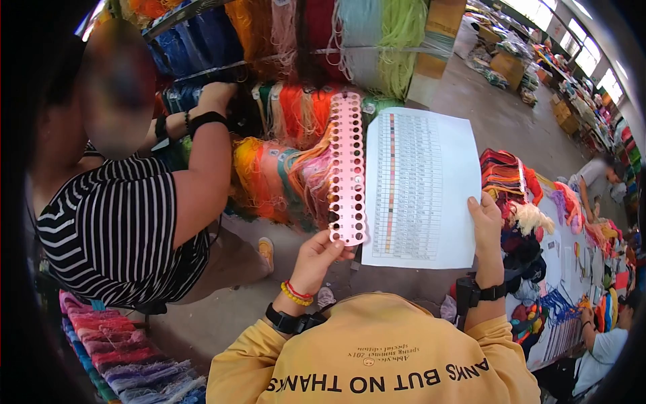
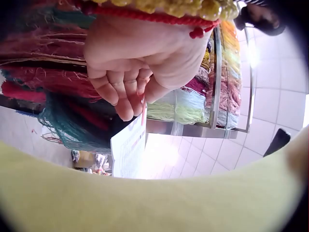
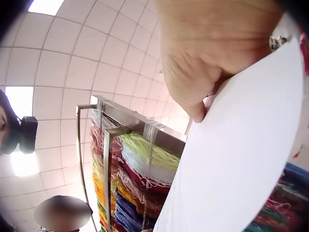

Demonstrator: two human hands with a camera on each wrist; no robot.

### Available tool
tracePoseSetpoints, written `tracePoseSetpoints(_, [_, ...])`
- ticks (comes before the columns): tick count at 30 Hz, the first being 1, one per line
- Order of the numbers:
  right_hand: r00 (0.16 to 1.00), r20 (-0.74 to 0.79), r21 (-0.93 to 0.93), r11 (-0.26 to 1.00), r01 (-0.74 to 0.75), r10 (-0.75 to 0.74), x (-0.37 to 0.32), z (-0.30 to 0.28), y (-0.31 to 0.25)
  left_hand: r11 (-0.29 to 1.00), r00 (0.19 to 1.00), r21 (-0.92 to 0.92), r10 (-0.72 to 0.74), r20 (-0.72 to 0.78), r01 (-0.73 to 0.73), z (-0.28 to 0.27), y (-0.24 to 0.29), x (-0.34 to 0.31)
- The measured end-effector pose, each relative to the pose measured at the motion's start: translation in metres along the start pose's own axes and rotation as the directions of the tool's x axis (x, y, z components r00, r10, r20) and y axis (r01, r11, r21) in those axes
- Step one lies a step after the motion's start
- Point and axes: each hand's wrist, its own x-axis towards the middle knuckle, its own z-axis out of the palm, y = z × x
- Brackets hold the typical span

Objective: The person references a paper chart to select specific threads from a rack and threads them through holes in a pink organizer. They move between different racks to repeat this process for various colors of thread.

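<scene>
My left hand [image 1: 316, 257] pinches the lower end of a long pink card [image 1: 348, 168] with rows of round holes down both sides. Strands of orange and pink thread [image 1: 316, 165] trail from the card's left edge. In the left wrist view, my left hand [image 2: 140, 63] has its fingers curled toward the thumb at the card's edge. The right hand [image 1: 486, 225] grips the right edge of a white sheet [image 1: 461, 161] printed with a table and a column of colour swatches. The sheet's left edge lies alongside the card. In the right wrist view, the sheet [image 3: 236, 145] partly covers that hand's fingers.
A rack of hanging thread skeins [image 1: 356, 40] stands ahead, with more skeins [image 1: 306, 114] below. At left, a person in a striped top [image 1: 128, 215] reaches into the skeins. Coloured skeins [image 1: 505, 182] lie on a table at right. Another skein stack [image 1: 114, 343] is lower left.
</scene>
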Motion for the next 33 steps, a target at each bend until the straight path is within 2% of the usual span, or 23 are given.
tracePoseSetpoints(8, [0.999, 0.034, -0.024, 1.0, -0.014, 0.015, 0.002, 0.007, -0.011, 0.998, 0.999, -0.041, 0.045, -0.03, -0.046, 0.004, 0.005, 0.009])
tracePoseSetpoints(15, [1.0, 0.01, -0.088, 0.996, 0.005, -0.004, 0.001, 0.006, -0.014, 0.999, 0.999, -0.047, 0.012, -0.032, -0.013, -0.001, 0.002, 0.012])
tracePoseSetpoints(19, [1.0, -0.008, -0.199, 0.98, 0.009, -0.01, -0.004, 0.013, -0.022, 0.999, 1.0, -0.048, 0.019, -0.016, -0.019, -0.008, 0.004, 0.016])
tracePoseSetpoints(22, [0.999, -0.034, -0.178, 0.984, 0.014, -0.02, -0.008, 0.021, -0.027, 1.0, 0.999, -0.011, 0.023, 0.031, -0.023, -0.013, 0.005, 0.021])
tracePoseSetpoints(27, [0.993, -0.05, -0.363, 0.928, 0.086, -0.111, -0.009, 0.013, -0.019, 0.999, 0.99, -0.033, -0.03, 0.134, 0.034, -0.024, 0.003, 0.023])
tracePoseSetpoints(29, [0.995, -0.072, -0.29, 0.956, 0.045, -0.068, -0.011, 0.012, -0.018, 0.997, 0.981, -0.057, -0.045, 0.191, 0.057, -0.028, 0.001, 0.026])
tracePoseSetpoints(31, [0.996, -0.052, -0.329, 0.943, 0.048, -0.069, -0.015, 0.02, -0.025, 0.996, 0.964, -0.078, -0.028, 0.264, 0.05, -0.033, -0.004, 0.031])
tracePoseSetpoints(33, [0.996, -0.066, -0.268, 0.963, 0.044, -0.064, -0.016, 0.021, -0.023, 0.994, 0.94, -0.101, 0.003, 0.342, 0.033, -0.037, -0.009, 0.037])
